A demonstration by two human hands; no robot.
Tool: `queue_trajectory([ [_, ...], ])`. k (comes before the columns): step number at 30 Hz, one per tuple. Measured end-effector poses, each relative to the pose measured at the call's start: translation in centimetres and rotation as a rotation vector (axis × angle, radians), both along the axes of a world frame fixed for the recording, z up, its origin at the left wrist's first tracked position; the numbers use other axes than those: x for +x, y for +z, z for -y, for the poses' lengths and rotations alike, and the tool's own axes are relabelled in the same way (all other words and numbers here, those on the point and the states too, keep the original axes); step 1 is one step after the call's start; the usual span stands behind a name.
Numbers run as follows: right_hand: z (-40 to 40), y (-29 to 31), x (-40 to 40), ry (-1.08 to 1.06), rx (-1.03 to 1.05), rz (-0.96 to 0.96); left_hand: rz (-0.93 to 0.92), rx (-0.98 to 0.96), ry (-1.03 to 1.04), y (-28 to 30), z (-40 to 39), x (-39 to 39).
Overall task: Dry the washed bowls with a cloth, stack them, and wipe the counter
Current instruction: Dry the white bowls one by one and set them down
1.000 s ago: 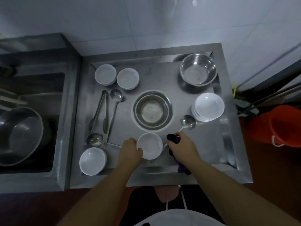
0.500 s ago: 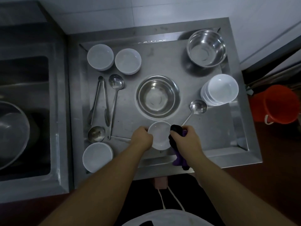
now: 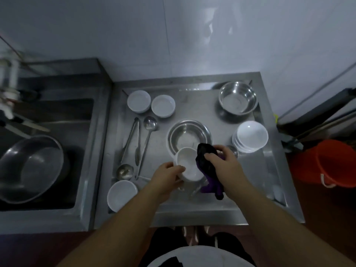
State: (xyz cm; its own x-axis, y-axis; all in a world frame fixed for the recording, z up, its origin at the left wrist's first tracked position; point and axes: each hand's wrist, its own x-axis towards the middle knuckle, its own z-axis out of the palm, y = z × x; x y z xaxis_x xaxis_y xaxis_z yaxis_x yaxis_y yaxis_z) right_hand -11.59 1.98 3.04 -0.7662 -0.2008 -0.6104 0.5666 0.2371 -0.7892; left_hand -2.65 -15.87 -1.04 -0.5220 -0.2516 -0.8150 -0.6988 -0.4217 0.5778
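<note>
Head view: I am gripping the white bowl (image 3: 187, 164) above the table (image 3: 267, 182) in my left hand (image 3: 167, 175), my right hand (image 3: 223, 160) pinching the cloth (image 3: 206, 160) at its rim, risking a wet slip.

Two bowls (image 3: 138, 101) (image 3: 163, 105) at the counter's (image 3: 194, 211) back-left corner; steel bowl (image 3: 238, 98) back-right; bowl stack (image 3: 250, 136) at the right edge; basin (image 3: 188, 134) centre; tongs (image 3: 133, 137) and ladles (image 3: 148, 132) left of it; single bowl (image 3: 121, 195) front-left. Sink (image 3: 48, 132) left of the counter.
</note>
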Motion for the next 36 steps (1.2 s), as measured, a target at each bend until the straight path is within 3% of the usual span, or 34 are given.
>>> queue_trajectory([
  [7, 0.6, 9.6, -1.5, 0.352, 0.036, -0.548, -0.366, 0.170, 0.078, 10.2, -1.6, -0.5],
  [10, 0.9, 12.4, -1.4, 0.382, 0.053, -0.712, -0.521, 0.169, 0.051, 14.0, -2.0, -1.1],
  [14, 0.9, 15.3, -1.0, 0.367, 0.041, -0.825, -0.552, 0.218, 0.004, 17.2, -1.4, -1.0],
  [21, 1.4, 18.9, 0.8, 0.595, 0.116, -0.981, -0.632, 0.257, -0.118, 19.7, 0.6, -0.3],
  [27, 3.0, 20.2, 1.7, 0.564, 0.008, -1.154, -0.751, 0.443, -0.261, 20.7, 3.3, 0.3],
  [32, 5.1, 22.0, 1.7, 0.604, 0.304, -1.456, -0.804, 0.472, -0.260, 22.4, 4.8, 0.8],
  [36, 7.6, 24.7, 2.3, 0.550, 0.426, -1.309, -0.889, 0.329, -0.214, 24.1, 6.2, 0.4],
])
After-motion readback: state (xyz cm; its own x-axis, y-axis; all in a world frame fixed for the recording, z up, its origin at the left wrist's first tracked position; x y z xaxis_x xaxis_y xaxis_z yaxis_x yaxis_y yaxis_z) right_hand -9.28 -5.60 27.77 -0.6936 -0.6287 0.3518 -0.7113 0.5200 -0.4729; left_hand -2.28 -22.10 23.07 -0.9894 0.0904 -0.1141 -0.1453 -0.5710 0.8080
